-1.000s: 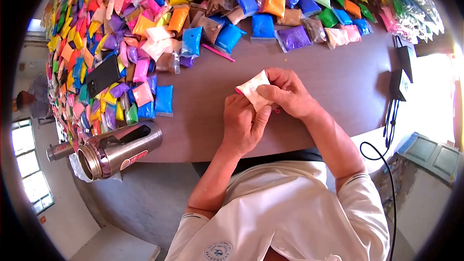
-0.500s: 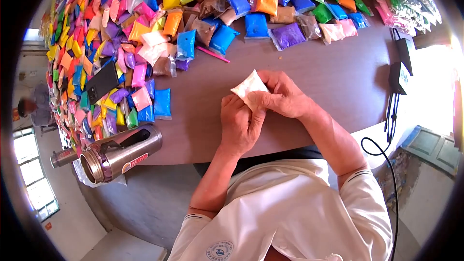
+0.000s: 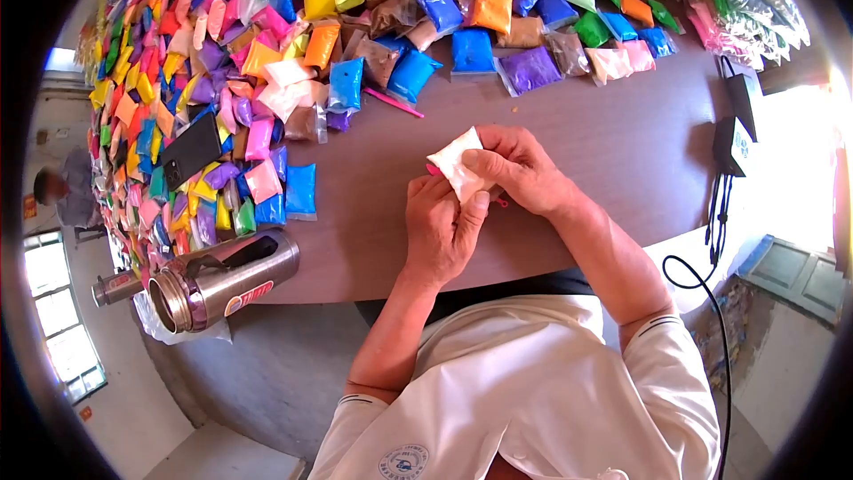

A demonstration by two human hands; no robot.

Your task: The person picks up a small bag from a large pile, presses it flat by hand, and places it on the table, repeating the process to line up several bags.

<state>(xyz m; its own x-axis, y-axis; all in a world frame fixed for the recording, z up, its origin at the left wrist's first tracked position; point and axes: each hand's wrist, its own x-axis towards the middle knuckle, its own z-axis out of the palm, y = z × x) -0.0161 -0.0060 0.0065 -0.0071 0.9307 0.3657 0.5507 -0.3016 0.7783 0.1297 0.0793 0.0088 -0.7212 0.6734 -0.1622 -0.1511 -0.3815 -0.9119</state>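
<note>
turned slightly, the pale packet [image 3: 460, 158] sits pinched between left hand [image 3: 442, 227] and right hand [image 3: 524, 173], a pink bit [image 3: 433, 169] (partly hidden) beside it.

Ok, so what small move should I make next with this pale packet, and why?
I'd probably tilt the pale packet slightly with your right hand to uncover the pink item by your left hand. Your right thumb presses on the packet's face, which should give some control, and the packet and your fingers hide most of that item.
</note>
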